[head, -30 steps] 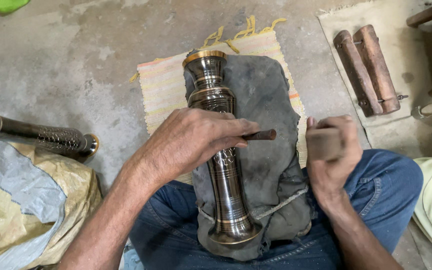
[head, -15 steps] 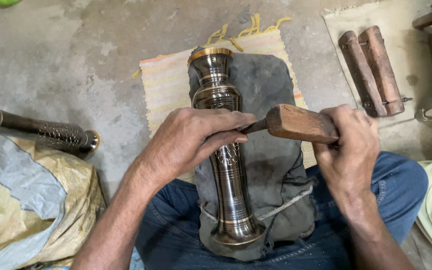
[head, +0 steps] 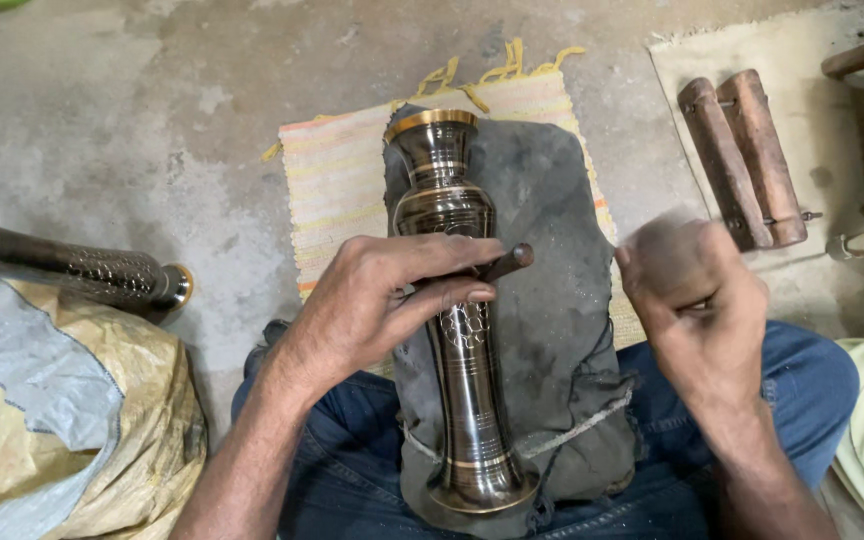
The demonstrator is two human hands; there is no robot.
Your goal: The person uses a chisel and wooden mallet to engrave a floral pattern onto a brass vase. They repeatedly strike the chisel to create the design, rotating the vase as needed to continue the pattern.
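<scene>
Vase point(head: 457, 330): lying lengthwise along the person's lap, gold-rimmed mouth pointing away from the body, flared foot resting near the waist. Dark metal, gold bands, flower pattern showing partway down the body.

Cloth point(head: 552, 300): grey, padding the vase underneath, draping over the jeans and onto the mat.

Left hand point(head: 377, 305): lying across the vase's middle, fingers curling closed around a punch point(head: 507, 263) and pinning it against the metal. Thumb pressing below, just above the flower pattern.

Punch: thin dark rod, blunt end sticking out to the right past the fingertips, tilting slightly upward. Working tip sitting hidden under the fingers.

Right hand point(head: 697, 310): hovering to the right of the vase, clear of the punch, blurring with motion. Fingers curling into a fist; whatever it is gripping is not showing clearly, so cannot tell.

Mat point(head: 337, 180): striped, pale, yellow fringe at the far edge, lying on the concrete floor point(head: 152, 100) under the cloth.

Wooden pieces point(head: 742, 155): two brown rounded blocks lying side by side on a beige sheet at upper right, well apart from both hands.

Second vase point(head: 82, 268): dark, patterned, lying on its side at left, resting partly on a yellow sack point(head: 82, 430).

Jeans point(head: 802, 370): blue, legs spreading to either side of the cloth.
</scene>
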